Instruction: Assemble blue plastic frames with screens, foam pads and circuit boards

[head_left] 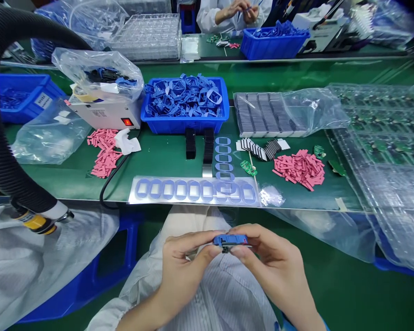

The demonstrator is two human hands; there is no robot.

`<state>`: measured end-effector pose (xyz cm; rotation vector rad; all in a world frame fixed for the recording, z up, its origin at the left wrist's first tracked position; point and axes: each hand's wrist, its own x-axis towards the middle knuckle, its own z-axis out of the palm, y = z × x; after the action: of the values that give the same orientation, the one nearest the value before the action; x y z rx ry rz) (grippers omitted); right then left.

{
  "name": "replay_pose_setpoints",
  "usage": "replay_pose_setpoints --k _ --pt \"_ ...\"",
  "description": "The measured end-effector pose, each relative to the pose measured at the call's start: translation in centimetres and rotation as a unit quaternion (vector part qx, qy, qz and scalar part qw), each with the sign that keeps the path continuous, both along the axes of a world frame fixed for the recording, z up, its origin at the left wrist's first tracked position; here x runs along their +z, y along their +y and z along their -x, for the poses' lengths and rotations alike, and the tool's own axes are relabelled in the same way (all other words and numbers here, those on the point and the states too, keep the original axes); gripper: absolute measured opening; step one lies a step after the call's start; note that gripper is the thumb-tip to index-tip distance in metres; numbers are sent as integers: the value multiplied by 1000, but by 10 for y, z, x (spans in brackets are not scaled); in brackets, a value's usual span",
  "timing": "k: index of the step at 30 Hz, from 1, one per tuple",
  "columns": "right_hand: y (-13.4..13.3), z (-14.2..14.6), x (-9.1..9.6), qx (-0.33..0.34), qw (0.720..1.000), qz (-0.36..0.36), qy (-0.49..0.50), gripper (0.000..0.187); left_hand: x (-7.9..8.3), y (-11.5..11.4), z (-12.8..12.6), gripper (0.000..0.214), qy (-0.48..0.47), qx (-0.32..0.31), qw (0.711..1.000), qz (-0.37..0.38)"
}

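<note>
Across the green desk (172, 156), a ribbed black vacuum hose (0, 115) hangs down at left, and a sheet of blue oval gaskets (193, 191) lies along the near edge. Blue plastic bin (184, 124) beyond, heaped with blue gasket loops (184, 99). Loose pink pads (298, 169) at right. Left hand (188, 271) and right hand (272, 262) hold a small blue part (230, 241) above the lap, fingers (248, 232) closed narrow on it.

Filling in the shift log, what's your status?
Left hand and right hand pinching small blue part. Black hose hangs off to the left, apart from both hands.
</note>
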<state>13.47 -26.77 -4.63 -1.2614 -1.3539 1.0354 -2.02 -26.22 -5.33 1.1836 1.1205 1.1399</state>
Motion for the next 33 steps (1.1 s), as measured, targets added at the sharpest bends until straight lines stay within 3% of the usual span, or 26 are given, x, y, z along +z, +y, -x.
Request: replay_pose_setpoints --k 6,15,18,25,33 --pt "3 -3 2 12 998 11 61 7 -4 2 0 27 25 -31 997 -67" --pt "-4 1 4 -10 998 -38 40 11 -4 0 0 31 24 -39 991 -124" --pt "-4 2 4 -25 998 -35 36 8 -2 -1 0 25 14 -38 995 -90" --pt "2 1 -7 8 987 101 127 7 0 2 0 17 -47 -37 997 42" --pt "-4 -7 -15 18 994 92 61 19 -9 6 1 17 -59 -21 990 128"
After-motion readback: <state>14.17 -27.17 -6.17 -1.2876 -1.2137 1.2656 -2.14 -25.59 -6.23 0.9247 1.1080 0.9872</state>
